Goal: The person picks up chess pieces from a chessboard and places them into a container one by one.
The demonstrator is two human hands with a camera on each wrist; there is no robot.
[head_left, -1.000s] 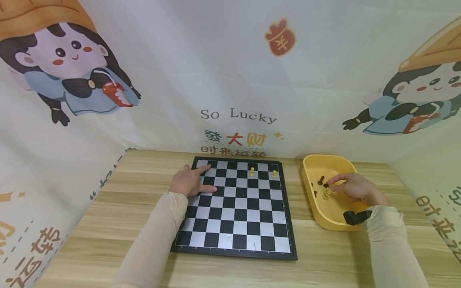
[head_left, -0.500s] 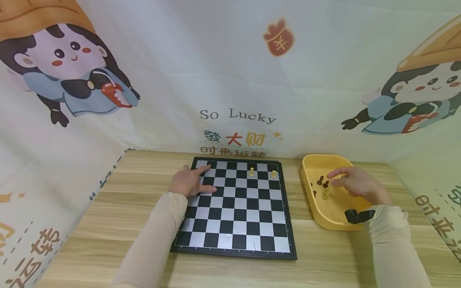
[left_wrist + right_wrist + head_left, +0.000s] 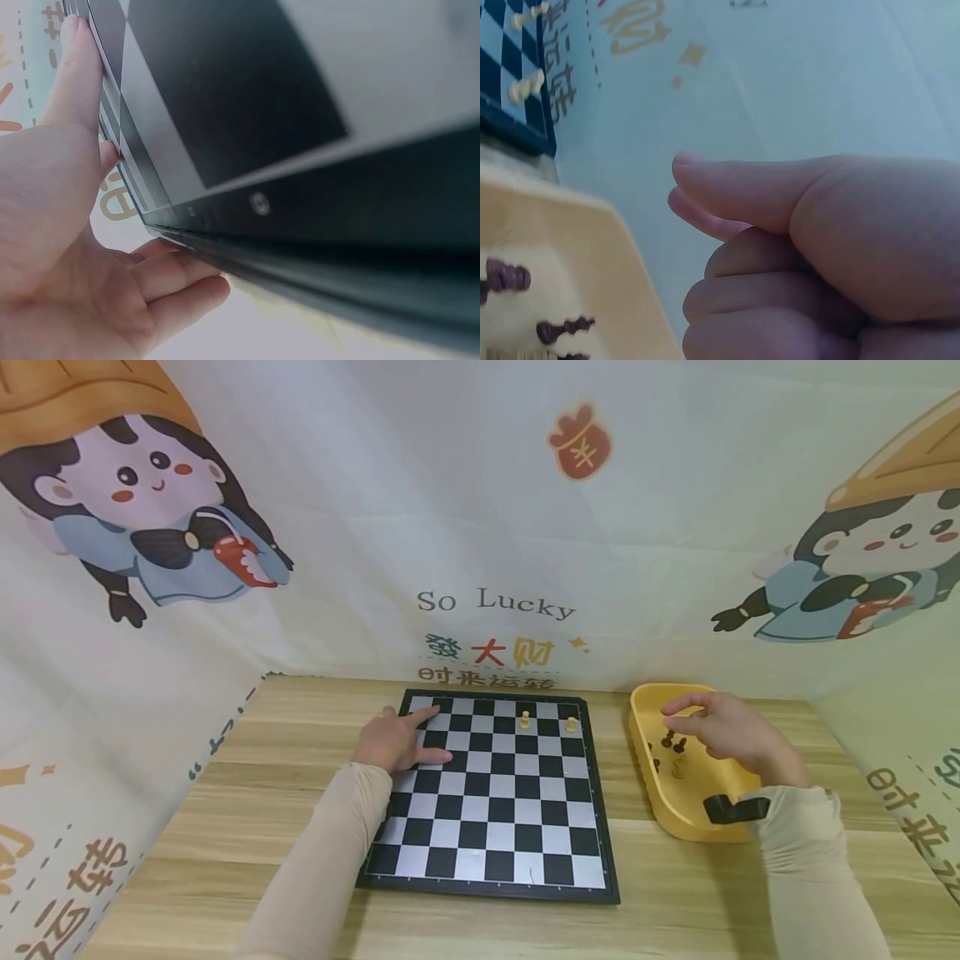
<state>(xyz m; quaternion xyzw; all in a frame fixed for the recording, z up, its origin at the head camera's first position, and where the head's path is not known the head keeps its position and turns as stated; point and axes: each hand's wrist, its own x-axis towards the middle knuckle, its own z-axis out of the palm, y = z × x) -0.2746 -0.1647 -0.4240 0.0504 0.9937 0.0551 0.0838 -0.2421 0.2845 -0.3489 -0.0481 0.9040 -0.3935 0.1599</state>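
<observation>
A black-and-white chessboard [image 3: 498,785] lies on the table, with two pale chess pieces, one [image 3: 525,719] and another [image 3: 572,724], near its far right corner. My left hand [image 3: 390,739] grips the board's left edge. Thumb and index finger stretch over the top; in the left wrist view the other fingers [image 3: 187,289] curl at the rim. Over the yellow tray [image 3: 652,802] hangs my right hand [image 3: 731,735], its thumb and index tips slightly apart with nothing visible between them. Below it lie dark chess pieces [image 3: 678,746] and pale ones [image 3: 678,766].
The wooden tabletop [image 3: 247,793] carries the board in the middle and the tray to its right. A printed cloth [image 3: 360,543] hangs behind and at both sides. A black strap mount [image 3: 735,810] sits at my right wrist, above the tray's near end.
My right hand has risen from the chess pieces in the tray and shifted a little toward the far side. The thumb and index tips have come closer together. The left hand stays put.
</observation>
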